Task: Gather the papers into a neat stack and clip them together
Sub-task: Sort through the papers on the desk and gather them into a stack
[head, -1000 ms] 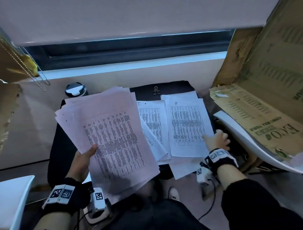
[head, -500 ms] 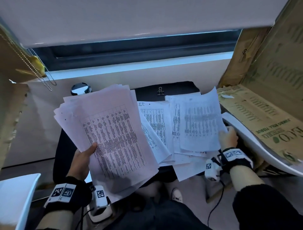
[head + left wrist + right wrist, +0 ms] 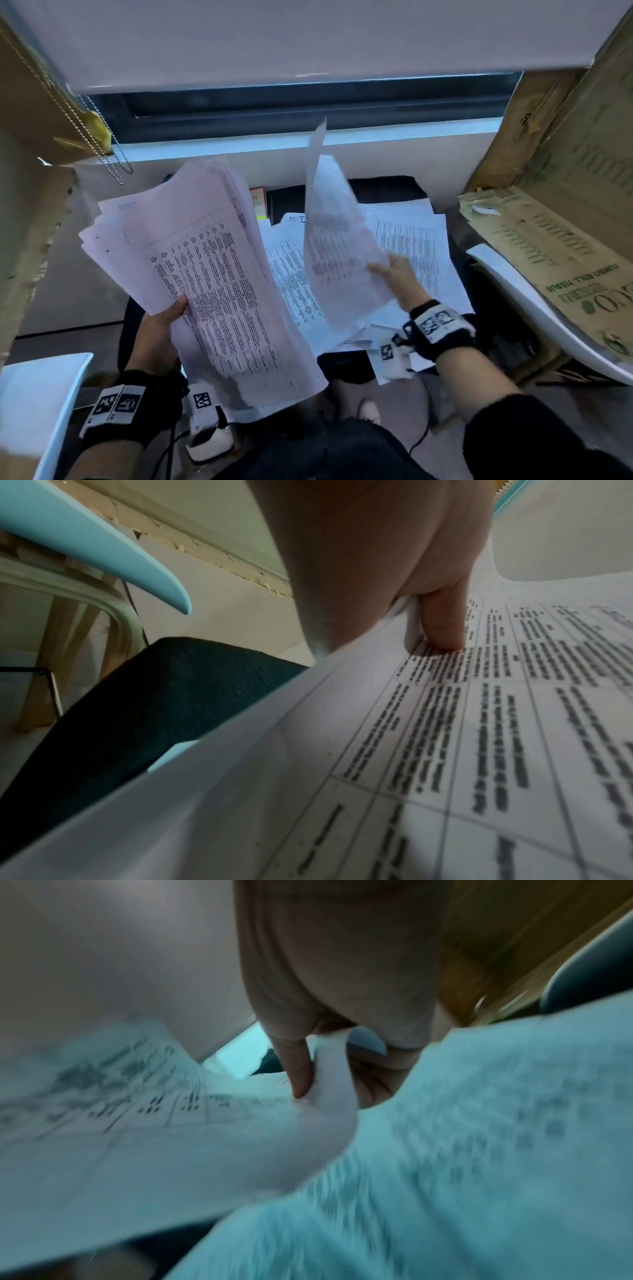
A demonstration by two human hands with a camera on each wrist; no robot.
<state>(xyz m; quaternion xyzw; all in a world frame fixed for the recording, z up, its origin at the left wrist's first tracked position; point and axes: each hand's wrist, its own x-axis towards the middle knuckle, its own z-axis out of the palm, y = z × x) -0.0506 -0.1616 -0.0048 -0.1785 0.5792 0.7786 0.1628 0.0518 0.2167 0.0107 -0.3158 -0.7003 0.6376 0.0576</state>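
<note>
The left hand (image 3: 156, 337), at about 8 o'clock in the head view, grips a thick sheaf (image 3: 205, 274) of printed pages by its left edge. The thumb (image 3: 441, 623) presses on the top page and the fingers are hidden beneath. The sheaf is fanned and uneven, its long axis running from 5 o'clock near the body up toward 11 o'clock.

The right hand (image 3: 399, 277), at about 3 o'clock, pinches a single sheet (image 3: 335, 246) at its right edge, thumb (image 3: 298, 1069) on top and curled fingers behind, the paper bending around them. The sheet is lifted off the desk and stands nearly on edge, its long axis close to upright, the top corner pointing toward 12 o'clock. It is blurred.

Beneath the right hand, more loose pages (image 3: 411, 246) lie overlapping on a dark desk (image 3: 387, 188), their long sides running roughly 6 to 12 o'clock.

At 3 o'clock stands an open cardboard box (image 3: 555, 240); a white chair (image 3: 513, 291) edge lies under it. At 12 o'clock is a window sill (image 3: 239, 147), with a bead chain (image 3: 102, 137) hanging at 10 o'clock.
</note>
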